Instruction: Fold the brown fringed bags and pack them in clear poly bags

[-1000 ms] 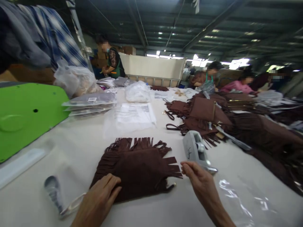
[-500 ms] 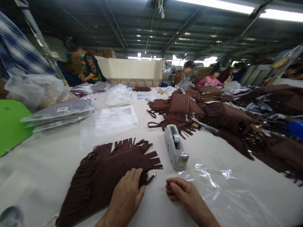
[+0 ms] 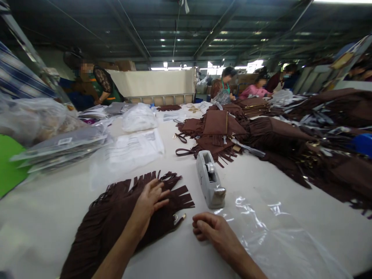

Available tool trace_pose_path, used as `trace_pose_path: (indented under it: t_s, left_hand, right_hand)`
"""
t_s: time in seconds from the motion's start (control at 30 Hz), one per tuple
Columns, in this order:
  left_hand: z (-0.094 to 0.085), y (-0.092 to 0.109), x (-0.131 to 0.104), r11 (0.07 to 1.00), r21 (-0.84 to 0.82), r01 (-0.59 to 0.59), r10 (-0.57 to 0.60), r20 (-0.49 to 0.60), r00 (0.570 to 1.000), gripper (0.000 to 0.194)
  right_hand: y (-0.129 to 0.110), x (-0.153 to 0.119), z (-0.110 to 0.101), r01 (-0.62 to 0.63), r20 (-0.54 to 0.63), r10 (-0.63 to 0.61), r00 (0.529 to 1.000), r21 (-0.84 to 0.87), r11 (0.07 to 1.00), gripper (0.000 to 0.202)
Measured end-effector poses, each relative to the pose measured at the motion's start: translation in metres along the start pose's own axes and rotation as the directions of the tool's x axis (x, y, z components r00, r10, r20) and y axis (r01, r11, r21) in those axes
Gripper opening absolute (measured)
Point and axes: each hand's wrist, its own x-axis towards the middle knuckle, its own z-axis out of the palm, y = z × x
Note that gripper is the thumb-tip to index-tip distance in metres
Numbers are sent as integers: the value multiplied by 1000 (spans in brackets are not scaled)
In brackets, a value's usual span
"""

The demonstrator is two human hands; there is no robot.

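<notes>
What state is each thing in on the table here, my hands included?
Left hand: open, laid over the fringed bag
Right hand: fingers curled in, nothing visible in it
Fringed bag: lying flat, fringe spread
Tape dispenser: standing upright
Clear plastic: spread out, wrinkled
Brown bags: heaped, overlapping
Grey packets: stacked

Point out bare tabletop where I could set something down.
Bare tabletop shows left of the fringed bag, and between the white packets and tape dispenser. Crowded: the far right, under piled brown bags.
</notes>
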Motion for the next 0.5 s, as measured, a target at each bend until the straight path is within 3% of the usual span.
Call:
trace_pose_path:
  t_s: [0.07,0.13,0.17,0.23,0.33,0.4,0.5]
  left_hand:
    - [-3,-10,-14,990,-128,-65,53,-93,994,47]
    - [-2,-21,-35,974,122,-190,191,9,982,38]
    - [1,-26,-45,907,310,-284,260,116,959,37]
    - [10,-33,-62,669,592,-449,343,289,894,47]
    - [26,-36,-67,364,789,-495,384,358,851,53]
    - [30,-36,-60,269,828,-493,414,362,835,48]
    - [26,-37,-49,227,829,-512,522,340,782,43]
  right_hand:
    - [0,1,-2,-21,5,20,1000,32,999,52]
    - [1,3,-3,-47,17,46,999,70,996,57]
    - [2,4,-4,-64,23,62,998,91,994,59]
    - [3,6,-5,-97,30,93,995,135,986,62]
    - [4,9,-5,-115,26,112,993,199,973,61]
    - [5,9,-4,-123,26,120,992,259,958,58]
    - [9,5,0,-185,81,166,983,443,877,54]
